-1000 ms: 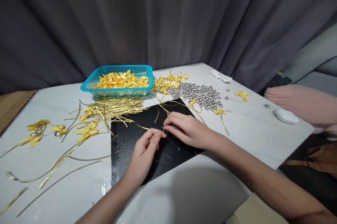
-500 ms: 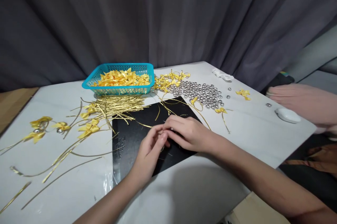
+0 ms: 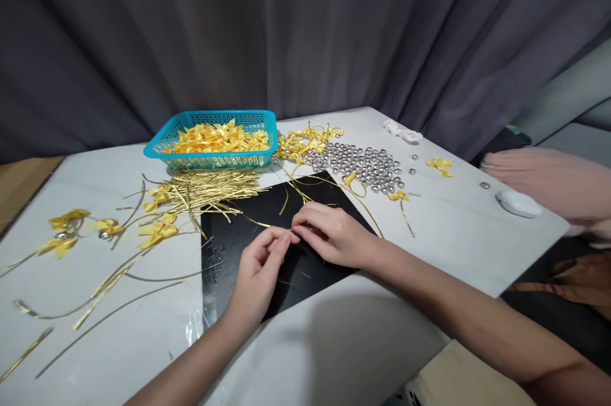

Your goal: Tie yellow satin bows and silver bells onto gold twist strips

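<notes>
My left hand [image 3: 258, 267] and my right hand [image 3: 335, 235] meet fingertip to fingertip over a black mat [image 3: 305, 282]. Thumb and forefinger of each are pinched on a thin gold cord [image 3: 255, 221]. A short bit of it shows between the fingertips, and a length runs out behind the left fingers towards the upper left. The rest is hidden by the fingers. Just beyond the hands lies a pile of cut gold cords [image 3: 217, 188], partly over the mat. More looped cord [image 3: 298, 189] rests past the right hand.
Yellow ribbon bows [image 3: 219, 139] fill a blue basket [image 3: 214, 158] at the back. Silver beads [image 3: 360, 167] are spread beside it. Bows on cords [image 3: 160, 231] lie at left. A white dish [image 3: 519, 203] and a crumpled white tissue [image 3: 401, 131] sit on the right.
My hands have drawn slightly apart, the left one shifting left, and a bit of gold cord now shows between the fingertips. The view has shifted slightly.
</notes>
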Tool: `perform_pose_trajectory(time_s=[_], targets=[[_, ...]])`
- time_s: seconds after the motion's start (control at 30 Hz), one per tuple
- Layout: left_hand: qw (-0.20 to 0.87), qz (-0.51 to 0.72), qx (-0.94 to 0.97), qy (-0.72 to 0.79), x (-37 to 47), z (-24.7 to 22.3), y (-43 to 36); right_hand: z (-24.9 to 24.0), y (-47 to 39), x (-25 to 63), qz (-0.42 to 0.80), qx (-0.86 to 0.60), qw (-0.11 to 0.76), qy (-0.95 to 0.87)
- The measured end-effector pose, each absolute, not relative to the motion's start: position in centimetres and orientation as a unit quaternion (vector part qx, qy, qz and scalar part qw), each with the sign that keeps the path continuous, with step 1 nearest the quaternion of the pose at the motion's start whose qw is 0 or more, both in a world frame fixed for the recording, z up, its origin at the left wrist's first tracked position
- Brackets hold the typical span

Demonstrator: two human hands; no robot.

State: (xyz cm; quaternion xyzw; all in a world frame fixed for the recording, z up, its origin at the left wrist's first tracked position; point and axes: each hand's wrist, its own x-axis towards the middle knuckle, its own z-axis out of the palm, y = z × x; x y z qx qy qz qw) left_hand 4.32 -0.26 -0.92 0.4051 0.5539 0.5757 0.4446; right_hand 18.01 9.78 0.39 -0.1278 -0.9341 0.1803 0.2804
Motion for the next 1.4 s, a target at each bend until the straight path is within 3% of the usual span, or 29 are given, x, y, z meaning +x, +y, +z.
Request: perform_pose_trajectory(time_s=[0.6,0.97,1.27,1.4], targets=[[0.418,0.601,0.363,0.576,4.09,-1.01,0.12,0.13,9.58,17.92,0.179,-0.132,0.286,-0.932],[0.485,0.609,0.292,0.555,3.68,-1.17,0.37,0.18,9.40,17.94,0.167,-0.137,0.256,-0.942],[0.435,0.580,0.338,0.600,3.82,-1.56,0.59,0.54,9.30,18.22,0.053,-0.130,0.237,-0.961],[0.444,0.574,0.328,0.605,3.81,-1.83,0.41,0.45,9.21,17.95,0.163,-0.159,0.268,-0.936]])
